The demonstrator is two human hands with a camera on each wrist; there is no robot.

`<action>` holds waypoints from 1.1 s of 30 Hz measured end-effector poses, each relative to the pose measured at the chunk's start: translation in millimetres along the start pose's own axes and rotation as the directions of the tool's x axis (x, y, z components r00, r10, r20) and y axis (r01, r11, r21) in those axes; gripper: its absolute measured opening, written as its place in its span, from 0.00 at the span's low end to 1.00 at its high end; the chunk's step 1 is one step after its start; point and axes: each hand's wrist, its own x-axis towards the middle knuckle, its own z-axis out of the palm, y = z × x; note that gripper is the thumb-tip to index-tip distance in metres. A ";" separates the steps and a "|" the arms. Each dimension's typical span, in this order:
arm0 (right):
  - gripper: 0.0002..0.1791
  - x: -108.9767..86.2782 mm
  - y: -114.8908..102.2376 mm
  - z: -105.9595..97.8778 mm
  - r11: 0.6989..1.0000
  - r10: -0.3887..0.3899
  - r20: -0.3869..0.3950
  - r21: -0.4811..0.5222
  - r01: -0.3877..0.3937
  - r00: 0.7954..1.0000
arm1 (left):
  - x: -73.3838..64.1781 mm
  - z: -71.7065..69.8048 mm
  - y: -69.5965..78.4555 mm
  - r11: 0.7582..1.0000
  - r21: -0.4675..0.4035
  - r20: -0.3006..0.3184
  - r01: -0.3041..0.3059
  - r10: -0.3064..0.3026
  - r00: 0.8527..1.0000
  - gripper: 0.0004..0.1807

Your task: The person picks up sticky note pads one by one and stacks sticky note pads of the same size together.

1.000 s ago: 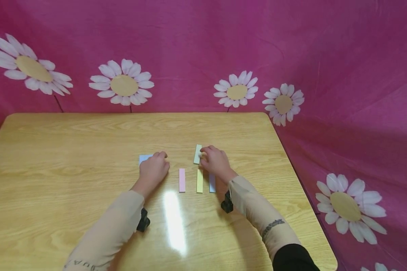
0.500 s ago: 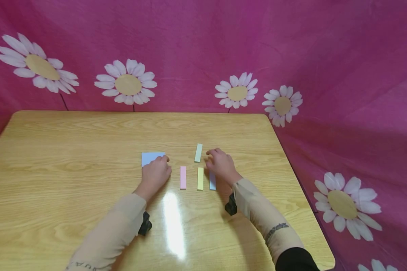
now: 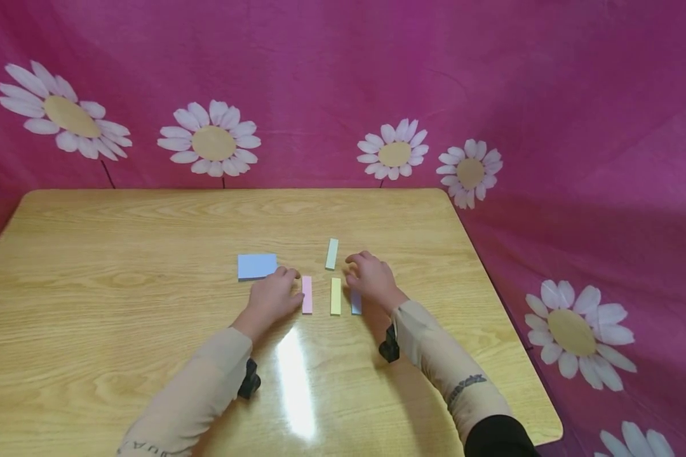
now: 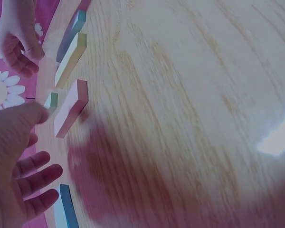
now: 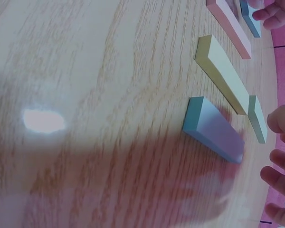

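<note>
In the head view my left hand [image 3: 272,297] is just left of a narrow pink sticky-note pad [image 3: 307,295]; in the left wrist view its fingers are spread, loosely bent, with nothing between them. Behind that hand lies a wider blue sticky-note pad [image 3: 256,266]. My right hand [image 3: 371,277] hovers over the far part of a narrow blue pad [image 5: 216,130], partly hiding it in the head view. Its fingers are apart and hold nothing. A narrow yellow pad [image 3: 335,296] lies between pink and blue, and a pale green pad [image 3: 331,254] lies farther back, slightly tilted.
The pads lie on a wood-grain table [image 3: 120,285] with rounded corners. A pink cloth [image 3: 309,82] with large white daisies hangs behind it and along the right side. A bright light reflection [image 3: 295,381] shows on the tabletop in front.
My right hand has let go of the green pad and drawn slightly right. My left hand has moved off the wide blue pad toward the pink one, uncovering more of the blue.
</note>
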 end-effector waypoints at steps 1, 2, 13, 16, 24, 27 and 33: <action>0.19 0.0 0.4 -0.2 1.000 -0.004 0.007 -0.005 0.004 1.000 | 0.7 0.1 0.5 1.000 0.002 0.020 -0.011 0.011 1.000 0.24; 0.19 -0.1 0.8 -0.3 1.000 -0.007 0.016 -0.007 0.007 1.000 | 1.5 0.3 1.1 1.000 0.005 0.039 -0.018 0.018 0.999 0.25; 0.25 -1.7 1.6 0.5 0.994 -0.098 0.076 -0.045 0.101 0.992 | 7.5 6.3 7.9 0.998 -0.006 0.132 -0.065 0.065 0.989 0.38; 0.27 -2.4 0.5 1.4 0.993 -0.110 0.101 -0.030 0.114 0.989 | 7.0 6.9 9.2 0.996 -0.030 0.145 -0.084 0.088 0.985 0.41; 0.28 -3.8 -2.3 4.3 0.993 -0.112 0.124 -0.029 0.117 0.986 | 7.7 10.2 8.6 0.992 -0.033 0.176 -0.124 0.128 0.976 0.43; 0.28 -4.6 -2.3 4.8 0.993 -0.108 0.129 -0.033 0.113 0.986 | 8.0 11.1 8.3 0.992 -0.025 0.183 -0.126 0.128 0.975 0.44; 0.29 -6.7 -3.6 2.4 0.994 -0.105 0.139 -0.013 0.108 0.985 | 8.6 9.4 9.0 0.991 -0.040 0.198 -0.125 0.131 0.971 0.43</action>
